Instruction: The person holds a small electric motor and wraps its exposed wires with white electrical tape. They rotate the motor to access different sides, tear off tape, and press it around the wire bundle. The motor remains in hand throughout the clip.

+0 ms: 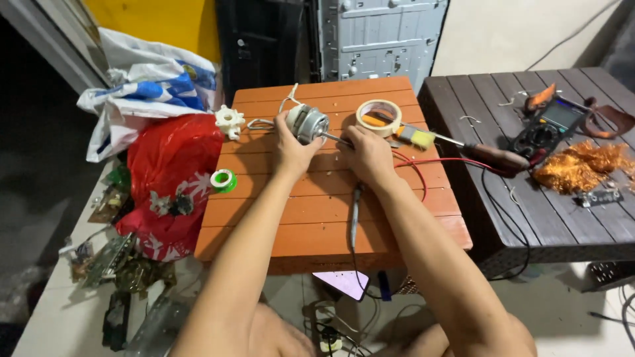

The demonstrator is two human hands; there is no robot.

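Near the upper middle of the frame, on the orange slatted bench (317, 218), the left hand (291, 149) is closed around the body of a small silver electric motor (307, 123), propping it on the boards. The right hand (366, 153) sits just beside it, fingers curled at the motor's shaft (334, 139); whether it pinches the shaft or a slim tool there I cannot tell.

As a judgement, the work looks midway: the motor is already stripped of its white plastic gear (229, 121), which lies apart at the bench's left edge, and white leads (281, 109) trail loose behind the motor, unconnected.

Counted: one motor, one white gear, one roll of masking tape (379, 117), one small green spool (223, 180), one red-handled screwdriver (476, 151), one yellow-handled tool (415, 136) beside the tape. A dark probe (355, 211) lies along the boards, a red lead (423, 165) curving from the right. On the dark bench (503, 218) at right: one black multimeter (550, 125) and one tangle of copper winding wire (582, 165).
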